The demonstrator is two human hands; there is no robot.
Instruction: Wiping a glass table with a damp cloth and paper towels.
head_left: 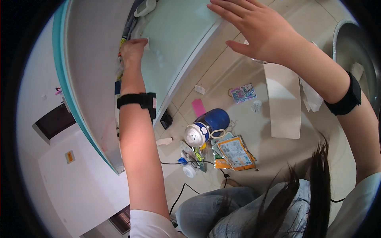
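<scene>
My left hand [134,50] reaches over a pale green glassy tabletop [174,43], fingers bent and closed. A small white piece that looks like tissue [147,43] shows at its fingertips, against the tabletop; most of it is hidden. Beside that hand, at the tabletop's left side, lie several small items, partly covered by my fingers, and a white oval device [145,8] sits farther off. My right hand [258,29] is open, fingers spread, with its fingertips over the white front edge of the tabletop and nothing in it.
On the floor are a blue water bottle [214,121], orange-and-white packets [237,152], a pink card [198,107], a colourful picture card [243,93] and a long cream board [282,103]. A metal basin [341,39] stands at the right. A black cable [178,163] crosses near my knees.
</scene>
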